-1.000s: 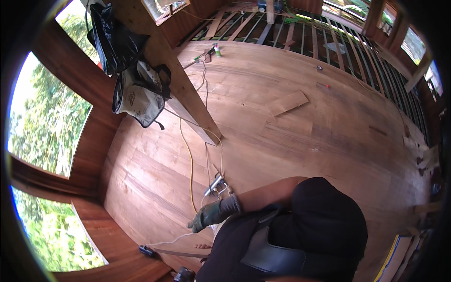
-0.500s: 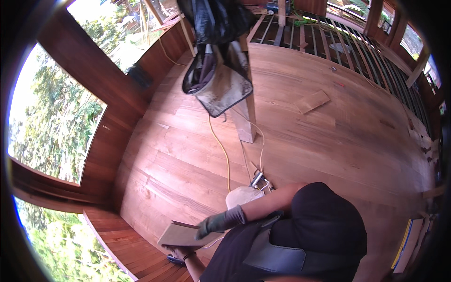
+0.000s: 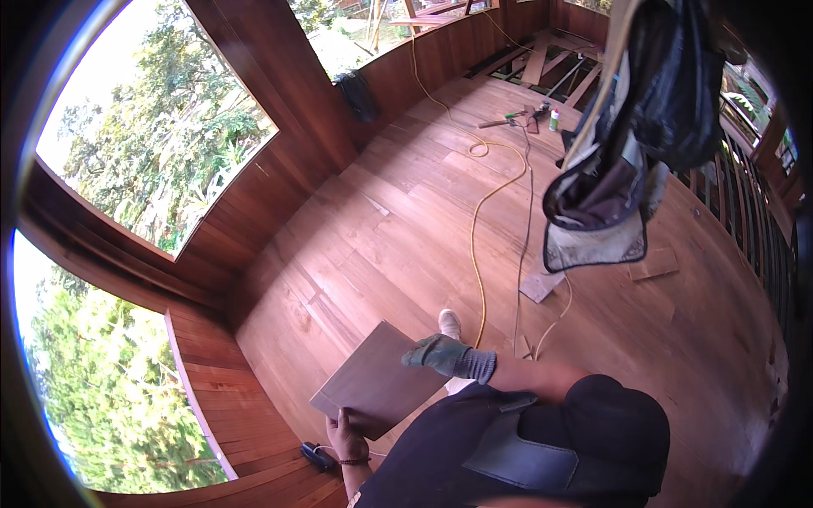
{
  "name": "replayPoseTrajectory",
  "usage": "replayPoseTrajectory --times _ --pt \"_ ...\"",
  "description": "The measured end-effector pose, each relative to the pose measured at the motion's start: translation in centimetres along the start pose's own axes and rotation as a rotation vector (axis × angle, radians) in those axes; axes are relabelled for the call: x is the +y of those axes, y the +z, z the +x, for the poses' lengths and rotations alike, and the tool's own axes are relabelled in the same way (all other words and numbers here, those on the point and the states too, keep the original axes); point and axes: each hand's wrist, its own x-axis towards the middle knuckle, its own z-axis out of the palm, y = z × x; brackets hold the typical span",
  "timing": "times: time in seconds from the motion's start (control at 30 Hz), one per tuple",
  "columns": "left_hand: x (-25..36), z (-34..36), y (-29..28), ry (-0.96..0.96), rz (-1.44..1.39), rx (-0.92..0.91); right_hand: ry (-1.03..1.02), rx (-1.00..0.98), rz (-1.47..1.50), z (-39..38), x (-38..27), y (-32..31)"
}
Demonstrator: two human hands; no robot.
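A flat square-cornered wooden board (image 3: 364, 381) is held over the plank floor (image 3: 296, 262). My bare left hand (image 3: 345, 433), with a beaded bracelet at the wrist, grips its lower edge, thumb on the face. My right hand (image 3: 436, 356), in a grey-green glove, is closed on the board's upper right edge. A dark power tool (image 3: 318, 457) with a pale cord lies below and left of my left hand. A white shoe (image 3: 449, 324) shows just beyond the glove.
Wood-panelled walls with window openings (image 3: 152, 127) run along the left. A post with hanging bags (image 3: 673, 93) stands right of centre, cords (image 3: 480, 254) snaking beside it. Tools (image 3: 529, 114) and a small bottle (image 3: 554, 120) lie farther back, near exposed joists (image 3: 576, 76). Offcuts (image 3: 650, 262) lie right.
The view has swung left, shifting the post and bags rightward. The board, unclear a second ago, has come up between both hands and now shows more of its face.
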Motion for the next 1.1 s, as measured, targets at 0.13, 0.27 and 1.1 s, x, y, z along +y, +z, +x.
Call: replayPoseTrajectory --times 0.13,0.27,1.1 --pt "1.9 10.1 6.7 -0.093 0.036 0.079 0.465 0.117 0.195 7.8 1.7 -6.3" --pt "5.0 22.0 15.9 -0.146 0.145 -0.095 0.604 0.410 0.478 14.4 2.1 -15.4" --pt "1.1 79.6 63.9 -0.351 0.247 -0.639 0.336 0.831 0.423 39.7 20.3 -53.7"
